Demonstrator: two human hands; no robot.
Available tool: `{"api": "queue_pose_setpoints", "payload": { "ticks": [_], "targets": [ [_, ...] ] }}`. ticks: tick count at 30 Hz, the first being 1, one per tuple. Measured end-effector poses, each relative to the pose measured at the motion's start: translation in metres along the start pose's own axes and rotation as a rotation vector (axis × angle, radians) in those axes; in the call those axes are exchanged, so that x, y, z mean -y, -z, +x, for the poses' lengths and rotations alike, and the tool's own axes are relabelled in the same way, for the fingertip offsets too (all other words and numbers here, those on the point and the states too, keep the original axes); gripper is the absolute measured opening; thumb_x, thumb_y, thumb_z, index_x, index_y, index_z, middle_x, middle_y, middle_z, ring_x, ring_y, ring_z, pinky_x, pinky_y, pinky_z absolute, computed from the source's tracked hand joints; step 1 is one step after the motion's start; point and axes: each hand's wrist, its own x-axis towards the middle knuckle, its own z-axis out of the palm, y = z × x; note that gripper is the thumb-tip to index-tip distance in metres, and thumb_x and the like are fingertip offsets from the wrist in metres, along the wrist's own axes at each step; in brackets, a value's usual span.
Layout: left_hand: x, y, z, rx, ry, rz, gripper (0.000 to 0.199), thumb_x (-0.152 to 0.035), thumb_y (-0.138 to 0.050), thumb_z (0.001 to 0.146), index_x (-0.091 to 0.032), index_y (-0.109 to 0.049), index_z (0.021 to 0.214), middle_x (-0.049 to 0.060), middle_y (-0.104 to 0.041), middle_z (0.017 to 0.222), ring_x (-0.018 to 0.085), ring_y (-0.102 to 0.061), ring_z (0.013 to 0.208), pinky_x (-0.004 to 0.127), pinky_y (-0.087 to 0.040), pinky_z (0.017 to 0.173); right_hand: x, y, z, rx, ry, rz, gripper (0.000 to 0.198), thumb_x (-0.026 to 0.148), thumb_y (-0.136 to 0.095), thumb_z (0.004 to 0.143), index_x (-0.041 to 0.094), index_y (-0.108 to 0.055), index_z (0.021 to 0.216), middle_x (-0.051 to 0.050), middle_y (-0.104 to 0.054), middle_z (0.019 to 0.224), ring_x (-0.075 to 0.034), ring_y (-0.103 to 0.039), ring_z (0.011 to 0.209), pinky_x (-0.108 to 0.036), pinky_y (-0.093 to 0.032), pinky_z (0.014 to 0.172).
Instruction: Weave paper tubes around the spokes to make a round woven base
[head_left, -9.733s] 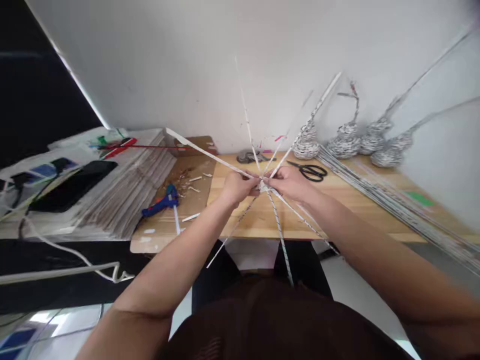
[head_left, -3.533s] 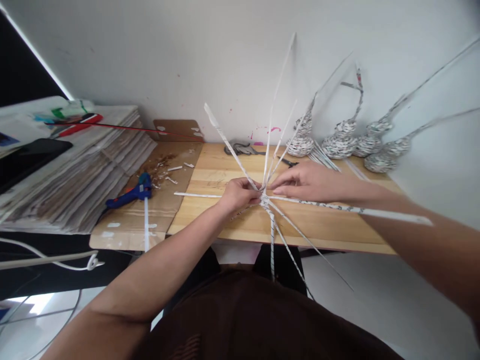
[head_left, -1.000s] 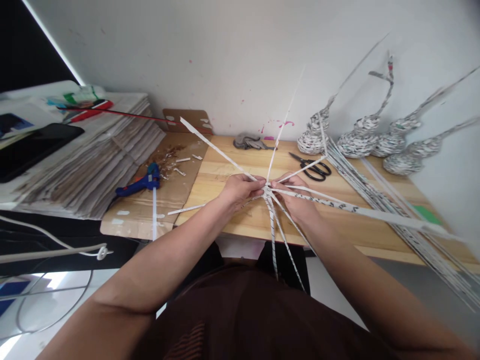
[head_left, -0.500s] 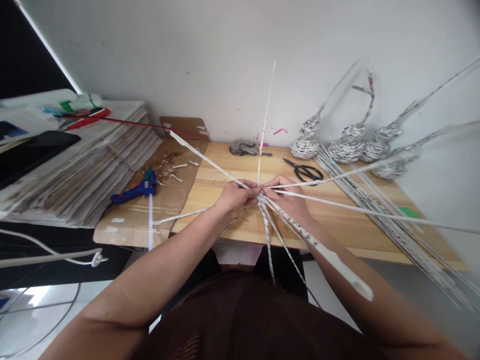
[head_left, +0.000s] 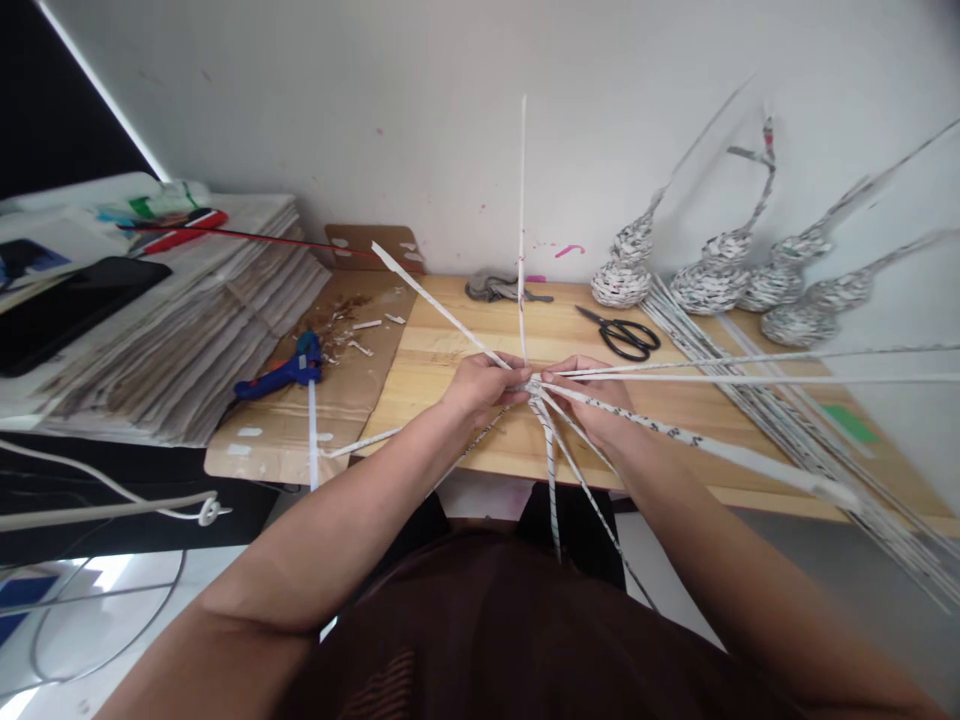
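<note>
Paper spokes (head_left: 535,386), meeting at one small hub, are held over a pale wooden tabletop (head_left: 431,335), between the person's two hands. Surface: visible grain, set against an off-white wall (head_left: 375,70) with pink marks (head_left: 570,250); to the left, brown cardboard (head_left: 277,435) bears a blue glue gun (head_left: 289,373) and scattered white scraps (head_left: 367,325). Farther left, a thick stack of paper sheets (head_left: 247,310) has a dark phone (head_left: 82,310) lying flat on it. Left hand (head_left: 480,388): thumb and fingers pinching the hub's left side. Right hand (head_left: 598,422): thumb and fingertips pinching strands just right of the hub (the other fingers are partly hidden by strands crossing over). Materials: spokes slender, rolled, white, several flecked with dark print; one points nearly straight up, others run right or reach past the table's front edge. Behind, four gourd-shaped woven pieces (head_left: 622,283) in printed paper: ridged, round-bellied, each drawn out into a thin stem. Black-handled scissors (head_left: 630,340) lie near a bundle of straight paper rods (head_left: 720,373). Grey crumpled item (head_left: 491,288), cloth-like, lies near the wall.
</note>
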Motion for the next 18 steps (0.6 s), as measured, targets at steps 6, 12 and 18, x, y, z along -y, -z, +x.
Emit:
{"api": "queue_pose_setpoints", "payload": {
  "ticks": [6,12,18],
  "targets": [
    [0.0031,-0.0051,0.0014,-0.041,-0.027,0.014,0.019,0.001,-0.072,0.071,-0.011,-0.059,0.065,0.002,-0.060,0.061,0.012,-0.062,0.057,0.026,-0.055,0.057,0.0021,0.0025,-0.0013,-0.014,-0.123,0.033,0.028,0.031,-0.088,0.054,0.019,-0.066,0.067,-0.001,-0.067,0.066,-0.014,-0.061,0.058,-0.028,-0.050,0.055],
    [0.0068,-0.0059,0.0016,-0.060,-0.088,0.042,0.019,-0.001,-0.072,0.072,-0.012,-0.058,0.066,0.001,-0.061,0.061,0.011,-0.061,0.057,0.025,-0.054,0.058,0.0074,0.0031,-0.0052,0.065,-0.158,0.017,0.028,0.033,-0.085,0.060,0.019,-0.067,0.077,-0.001,-0.068,0.070,-0.014,-0.061,0.058,-0.026,-0.048,0.053],
    [0.0088,-0.0041,0.0037,-0.023,-0.154,0.035,0.013,-0.003,-0.071,0.074,-0.011,-0.062,0.070,0.001,-0.063,0.061,0.010,-0.061,0.056,0.024,-0.055,0.059,0.0049,-0.0008,-0.0089,0.072,-0.050,-0.145,0.025,0.035,-0.080,0.068,0.020,-0.072,0.086,-0.004,-0.074,0.083,-0.018,-0.067,0.074,-0.030,-0.052,0.068]
  ]
}}
